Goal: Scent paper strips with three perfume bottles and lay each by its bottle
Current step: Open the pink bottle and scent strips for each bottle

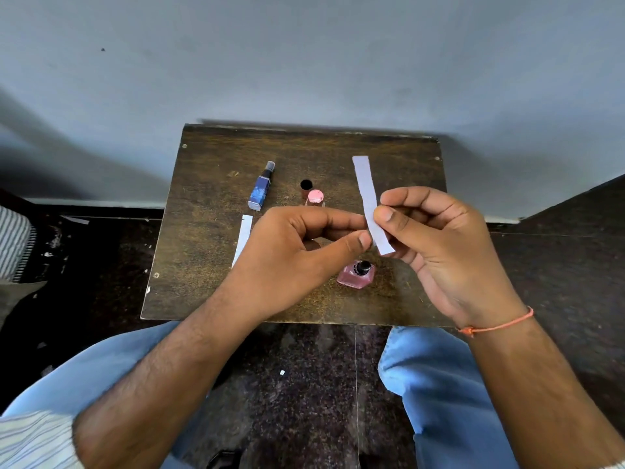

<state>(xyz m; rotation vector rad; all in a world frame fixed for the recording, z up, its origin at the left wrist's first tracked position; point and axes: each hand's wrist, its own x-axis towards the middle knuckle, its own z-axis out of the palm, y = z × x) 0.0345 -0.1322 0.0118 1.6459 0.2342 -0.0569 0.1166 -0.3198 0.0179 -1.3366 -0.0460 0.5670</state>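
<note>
Both hands (375, 228) pinch one paper strip (368, 201) near its lower end, long axis upright, top tilted slightly leftward

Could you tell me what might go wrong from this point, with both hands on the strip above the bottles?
The pink bottle stands right under the hands; lowering the left hand or right hand could topple it. The held strip might also be laid by the wrong bottle, since the capped pink bottle and blue bottle stand close together.

text: none legible | blue bottle (259, 191): print too blurred | paper strip (369, 204): blank
</note>
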